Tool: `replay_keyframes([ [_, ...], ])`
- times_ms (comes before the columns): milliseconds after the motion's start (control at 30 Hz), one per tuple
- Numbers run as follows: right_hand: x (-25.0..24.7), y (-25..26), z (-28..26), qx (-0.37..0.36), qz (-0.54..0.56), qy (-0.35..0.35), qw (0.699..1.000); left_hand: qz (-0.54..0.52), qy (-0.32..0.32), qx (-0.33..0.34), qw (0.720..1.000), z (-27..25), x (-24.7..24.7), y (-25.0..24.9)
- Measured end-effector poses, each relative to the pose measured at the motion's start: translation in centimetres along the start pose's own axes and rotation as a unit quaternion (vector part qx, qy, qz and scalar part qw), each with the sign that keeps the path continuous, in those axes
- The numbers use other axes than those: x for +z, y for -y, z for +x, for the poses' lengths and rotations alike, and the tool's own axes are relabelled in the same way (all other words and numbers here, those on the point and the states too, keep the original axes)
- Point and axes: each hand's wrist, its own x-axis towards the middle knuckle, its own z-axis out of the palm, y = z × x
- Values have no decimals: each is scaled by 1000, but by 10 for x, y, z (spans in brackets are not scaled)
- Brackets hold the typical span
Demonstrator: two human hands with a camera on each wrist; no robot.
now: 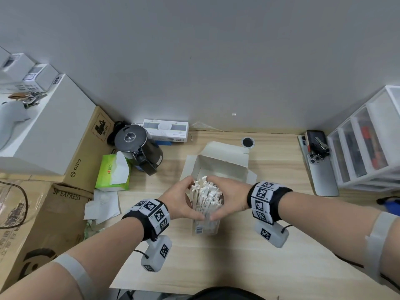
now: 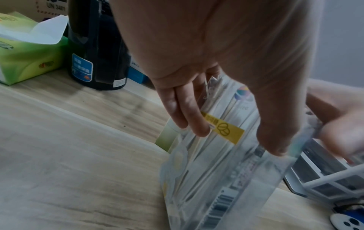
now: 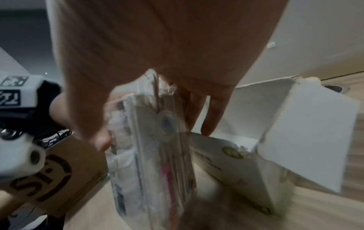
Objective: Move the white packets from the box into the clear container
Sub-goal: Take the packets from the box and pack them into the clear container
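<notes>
White packets stand upright as one bundle in the clear container, which sits on the counter just in front of the open box. We've got both hands cupped round the bundle: left hand and right hand, each grip curled on the packets w/ thumbs nearly meeting at the front.

Step, as we judge it: seating the bundle, near the end, since the box looks empty from the head view. Next we'd press down evenly and let go w/o tipping the container.

Room: container looks narrow, packet tops stick out above the rim. Box flap is just behind our fingers, kettle and tissue box off to the left; counter toward us is free.
</notes>
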Motion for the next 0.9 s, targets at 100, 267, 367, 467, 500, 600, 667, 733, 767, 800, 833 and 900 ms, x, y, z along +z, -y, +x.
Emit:
replay_keyframes([
  [100, 5, -8, -7, -5, -23, -37, 999, 32, 29, 8, 999, 4, 5, -5],
  [267, -1, -19, -28, 5, -61, -78, 995, 53, 54, 26, 997, 14, 16, -18],
  [367, -5, -29, -46, 9, -15, -100, 995, 70, 80, 54, 993, 20, 21, -38],
  [467, -11, -40, -68, 26, 30, -115, 993, 78, 111, 92, 986, 30, 33, -58],
  [500, -14, -43, -78, 32, 36, -117, 992, 94, 122, 105, 982, 33, 38, -67],
  [600, -30, -51, -107, 48, -18, -111, 992, 143, 142, 131, 971, 45, 58, -95],
  [667, -47, -60, -123, 72, -80, -93, 990, 160, 156, 134, 965, 58, 75, -112],
  [733, -64, -76, -132, 105, -134, -77, 982, 199, 149, 142, 958, 76, 92, -126],
  [767, -71, -87, -134, 120, -152, -80, 978, 220, 138, 148, 954, 87, 101, -133],
  [800, -76, -97, -134, 134, -164, -92, 973, 238, 128, 147, 952, 96, 107, -139],
  [833, -81, -106, -134, 145, -173, -104, 969, 255, 117, 142, 949, 105, 110, -147],
  [900, -95, -122, -129, 165, -205, -119, 957, 291, 98, 121, 944, 127, 115, -161],
])
